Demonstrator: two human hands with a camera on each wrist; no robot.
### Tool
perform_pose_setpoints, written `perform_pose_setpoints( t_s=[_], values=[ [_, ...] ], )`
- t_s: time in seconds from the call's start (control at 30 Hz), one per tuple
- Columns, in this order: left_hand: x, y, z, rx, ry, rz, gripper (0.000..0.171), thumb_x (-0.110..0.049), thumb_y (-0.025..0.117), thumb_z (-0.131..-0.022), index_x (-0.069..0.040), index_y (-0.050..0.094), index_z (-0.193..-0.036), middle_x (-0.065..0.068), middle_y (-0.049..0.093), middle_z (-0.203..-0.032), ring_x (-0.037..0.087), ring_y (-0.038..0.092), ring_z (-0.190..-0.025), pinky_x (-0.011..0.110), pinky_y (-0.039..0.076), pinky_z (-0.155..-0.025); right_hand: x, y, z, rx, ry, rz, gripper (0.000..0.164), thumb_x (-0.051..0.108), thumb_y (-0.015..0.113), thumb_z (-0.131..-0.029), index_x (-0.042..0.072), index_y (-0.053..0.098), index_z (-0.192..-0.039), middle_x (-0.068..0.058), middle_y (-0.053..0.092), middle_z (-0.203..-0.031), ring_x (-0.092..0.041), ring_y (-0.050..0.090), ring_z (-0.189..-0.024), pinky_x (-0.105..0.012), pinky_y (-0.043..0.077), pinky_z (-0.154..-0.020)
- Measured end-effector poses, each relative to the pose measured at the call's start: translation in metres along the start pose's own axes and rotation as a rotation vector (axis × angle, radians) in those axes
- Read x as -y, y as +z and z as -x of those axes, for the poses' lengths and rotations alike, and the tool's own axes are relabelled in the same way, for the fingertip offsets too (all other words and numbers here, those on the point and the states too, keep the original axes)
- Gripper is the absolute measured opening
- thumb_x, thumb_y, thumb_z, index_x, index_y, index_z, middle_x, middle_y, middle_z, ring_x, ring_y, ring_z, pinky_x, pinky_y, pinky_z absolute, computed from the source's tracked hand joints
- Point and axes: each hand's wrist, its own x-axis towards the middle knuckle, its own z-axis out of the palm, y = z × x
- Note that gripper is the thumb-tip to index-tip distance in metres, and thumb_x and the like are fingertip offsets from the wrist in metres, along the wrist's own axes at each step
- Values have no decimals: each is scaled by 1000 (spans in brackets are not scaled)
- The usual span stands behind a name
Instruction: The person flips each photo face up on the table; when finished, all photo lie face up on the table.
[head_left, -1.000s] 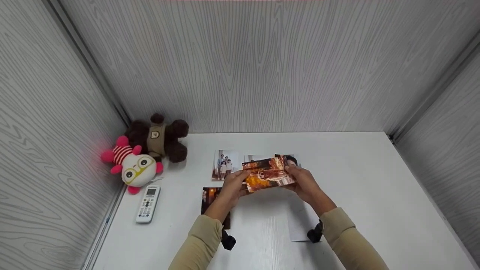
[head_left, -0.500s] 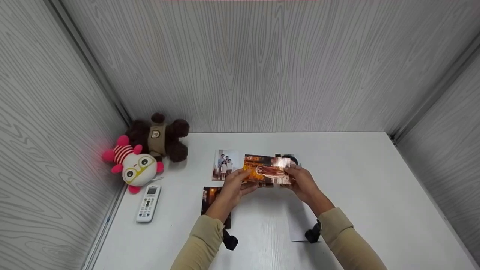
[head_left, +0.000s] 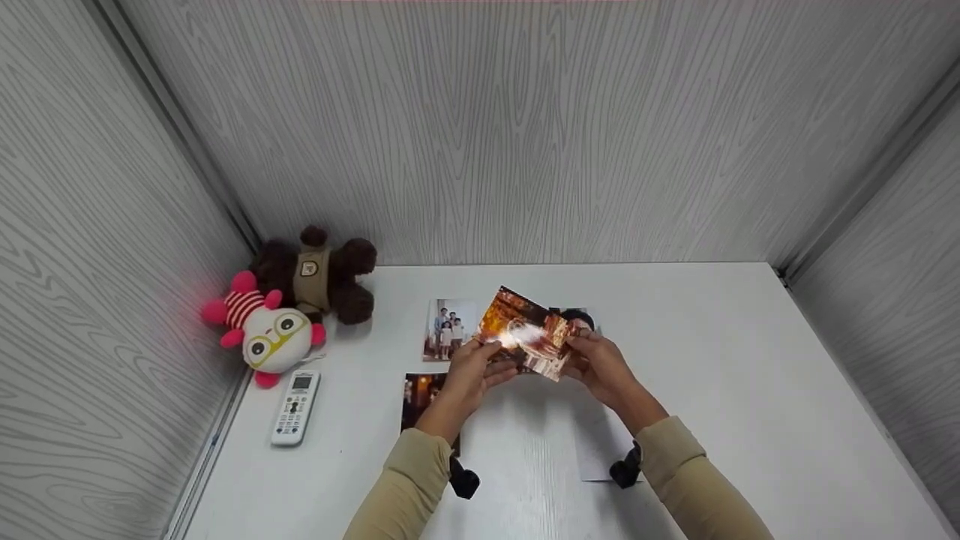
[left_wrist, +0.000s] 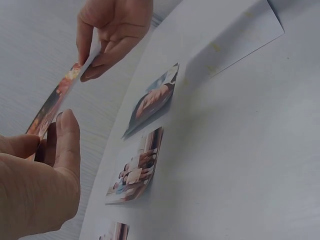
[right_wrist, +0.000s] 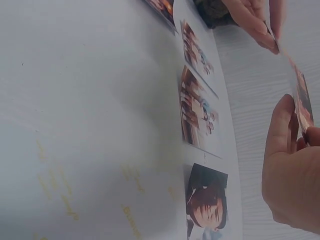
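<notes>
A glossy orange-brown photo print (head_left: 517, 330) is held up above the table, tilted, with a bright glare on it. My left hand (head_left: 472, 371) pinches its left side between thumb and fingers. At the right edge, my right hand (head_left: 604, 365) pinches it the same way. Behind it on the table lie a family photo (head_left: 450, 330), a second family photo (right_wrist: 200, 112) and a portrait photo (right_wrist: 207, 200). The held print hides the second family photo in the head view. A dark photo (head_left: 417, 397) lies partly under my left forearm.
A white sheet (head_left: 600, 450) lies under my right wrist; yellow marks show on it in the right wrist view. At the left are a white remote control (head_left: 297, 409), a pink-and-white plush toy (head_left: 274, 337) and a brown plush bear (head_left: 315, 277). Walls enclose the table.
The photo print has turned in my hands, from nearly level to slanting down to the right, its upper left corner raised. Both hands stay in about the same place.
</notes>
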Motion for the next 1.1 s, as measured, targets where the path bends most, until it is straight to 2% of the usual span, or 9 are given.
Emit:
perform_pose_setpoints(
  t_s=[0.1, 0.23, 0.33, 0.43, 0.53, 0.63, 0.73, 0.87, 1.1],
  values=[
    [-3, -2, -2, -18, -2, -38, 39, -16, 55, -105, 3, 47, -138, 17, 57, -124, 19, 69, -77, 33, 63, -77, 1, -1, 0, 10, 8, 7, 14, 12, 54, -105, 5, 56, -117, -6, 67, -95, -17, 70, -75, -33, 62, -70],
    [-8, -5, -5, -52, 3, -108, 42, -24, 56, -105, 2, 52, -138, 19, 58, -131, 20, 69, -85, 37, 63, -80, 0, -2, 0, 40, 26, 79, 22, 12, 55, -104, 5, 56, -125, -2, 67, -97, -15, 69, -77, -31, 62, -71],
    [-11, -7, -7, -67, -2, -178, 49, -29, 56, -105, 0, 50, -144, 21, 51, -144, 27, 67, -104, 41, 61, -89, 0, -1, 0, 51, 46, 143, 27, 14, 55, -104, 5, 56, -129, 0, 68, -95, -13, 66, -74, -30, 59, -68],
    [-12, -8, -7, -61, -19, -244, 56, -33, 57, -104, 0, 46, -149, 20, 41, -157, 34, 57, -126, 47, 56, -98, -1, 1, 0, 65, 59, 182, 30, 17, 56, -104, 5, 56, -131, 0, 69, -92, -12, 64, -71, -29, 57, -65],
    [-12, -9, -7, -46, -32, -285, 58, -35, 58, -104, 1, 47, -148, 19, 38, -160, 36, 47, -138, 49, 52, -104, -2, 4, 1, 88, 61, 193, 34, 18, 54, -105, 3, 54, -135, -1, 69, -93, -13, 66, -73, -29, 58, -67],
    [-12, -8, -7, -45, -44, -302, 58, -35, 59, -103, 1, 48, -148, 19, 39, -159, 35, 48, -137, 47, 53, -103, -3, 4, 2, 123, 56, 204, 41, 18, 51, -106, -1, 49, -142, -1, 71, -98, -13, 71, -80, -30, 60, -73],
    [-10, -8, -7, -49, -51, -325, 58, -36, 60, -103, 0, 49, -147, 19, 42, -157, 34, 55, -128, 43, 57, -95, -3, 3, 3, 144, 50, 213, 45, 18, 50, -106, -2, 45, -146, -2, 72, -100, -13, 71, -83, -30, 60, -74],
    [-6, -9, -6, -42, -58, -333, 55, -34, 61, -102, 0, 52, -145, 18, 44, -155, 31, 57, -125, 38, 59, -87, -5, 3, 2, 112, 61, 235, 46, 20, 57, -104, 0, 48, -144, -2, 70, -98, -12, 67, -76, -28, 59, -70],
    [2, -13, -3, -2, -31, -381, 50, -29, 62, -101, 3, 57, -138, 20, 47, -151, 33, 53, -128, 43, 56, -94, -15, 2, 0, 60, 90, 271, 36, 14, 57, -103, 0, 54, -137, -2, 68, -99, -13, 67, -74, -28, 58, -69]
  ],
)
